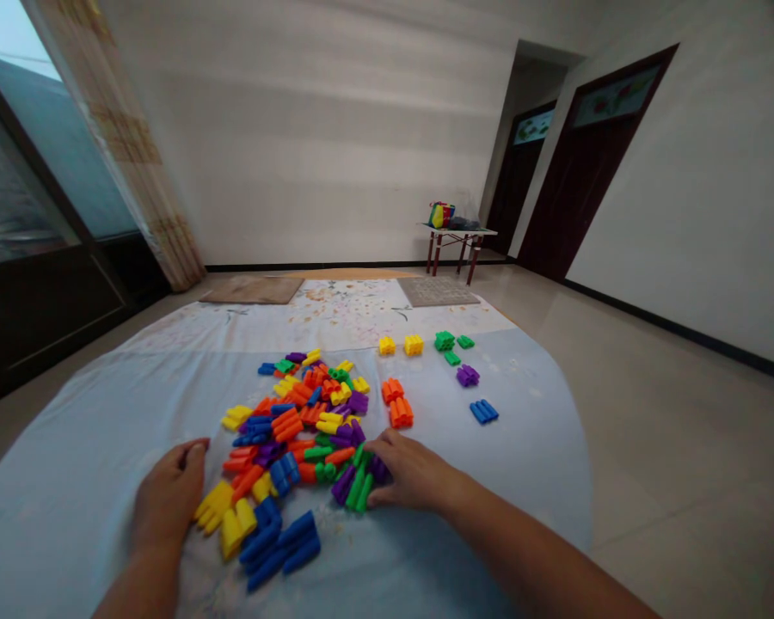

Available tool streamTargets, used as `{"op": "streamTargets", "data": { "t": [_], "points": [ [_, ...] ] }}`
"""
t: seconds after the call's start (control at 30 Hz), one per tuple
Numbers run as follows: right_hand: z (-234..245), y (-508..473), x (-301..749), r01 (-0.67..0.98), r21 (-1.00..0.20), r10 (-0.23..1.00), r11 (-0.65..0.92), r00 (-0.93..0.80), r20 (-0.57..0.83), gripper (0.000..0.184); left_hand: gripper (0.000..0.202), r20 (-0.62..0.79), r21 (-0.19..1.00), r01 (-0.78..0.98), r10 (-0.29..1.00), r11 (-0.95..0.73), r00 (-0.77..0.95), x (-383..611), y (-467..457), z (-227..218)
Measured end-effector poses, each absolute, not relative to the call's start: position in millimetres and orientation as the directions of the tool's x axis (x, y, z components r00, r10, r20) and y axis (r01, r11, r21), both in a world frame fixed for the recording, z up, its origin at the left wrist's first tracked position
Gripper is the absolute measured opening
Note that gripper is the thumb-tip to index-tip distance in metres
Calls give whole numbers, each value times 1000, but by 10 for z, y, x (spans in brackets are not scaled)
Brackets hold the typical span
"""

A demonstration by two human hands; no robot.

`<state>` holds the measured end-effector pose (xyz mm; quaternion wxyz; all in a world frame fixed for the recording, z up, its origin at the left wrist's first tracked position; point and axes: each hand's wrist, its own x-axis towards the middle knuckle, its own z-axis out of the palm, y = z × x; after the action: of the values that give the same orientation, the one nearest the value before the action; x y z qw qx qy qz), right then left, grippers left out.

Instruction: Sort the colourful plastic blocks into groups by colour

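Note:
A pile of coloured plastic blocks (303, 421) lies on a pale blue sheet (103, 447) spread on the floor. My left hand (168, 494) rests at the pile's left edge with its fingers curled, next to yellow blocks (216, 503); whether it holds one is hidden. My right hand (413, 471) is at the pile's right edge, fingers closed on a purple block (378, 468) beside green blocks (359, 486). Sorted groups lie apart to the right: orange blocks (396, 402), yellow blocks (403, 345), green blocks (450, 343), a purple block (468, 375) and a blue block (483, 411).
A small table (457, 234) with a colourful bag stands by the far wall. Two mats (439, 291) lie beyond the sheet. Dark doors (580, 163) are on the right, a window and curtain (122, 146) on the left. Tiled floor surrounds the sheet.

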<state>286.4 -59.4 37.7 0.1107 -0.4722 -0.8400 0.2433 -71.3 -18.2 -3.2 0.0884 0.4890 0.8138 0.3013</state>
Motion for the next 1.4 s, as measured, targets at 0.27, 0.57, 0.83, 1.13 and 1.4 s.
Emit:
{"op": "streamTargets", "data": {
  "t": [0.27, 0.57, 0.83, 1.13, 1.4],
  "points": [
    [329, -617, 2641, 649, -555, 818, 521, -565, 107, 50, 45, 116, 640, 692, 848, 334, -517, -677, -204, -47],
    [373, -813, 2210, 440, -423, 581, 792, -756, 302, 39, 42, 151, 665, 684, 843, 300, -516, -640, -220, -44],
    [322, -858, 2190, 520, -358, 613, 775, -755, 230, 49, 41, 159, 664, 688, 844, 293, -513, -650, -216, -66],
    [448, -637, 2691, 480, -685, 826, 548, -439, 354, 24, 43, 129, 644, 696, 852, 317, -507, -659, -209, -49],
    [327, -566, 3088, 696, -614, 926, 372, -235, 294, 19, 42, 123, 581, 739, 860, 342, -494, -634, -228, 57]
  ]
}}
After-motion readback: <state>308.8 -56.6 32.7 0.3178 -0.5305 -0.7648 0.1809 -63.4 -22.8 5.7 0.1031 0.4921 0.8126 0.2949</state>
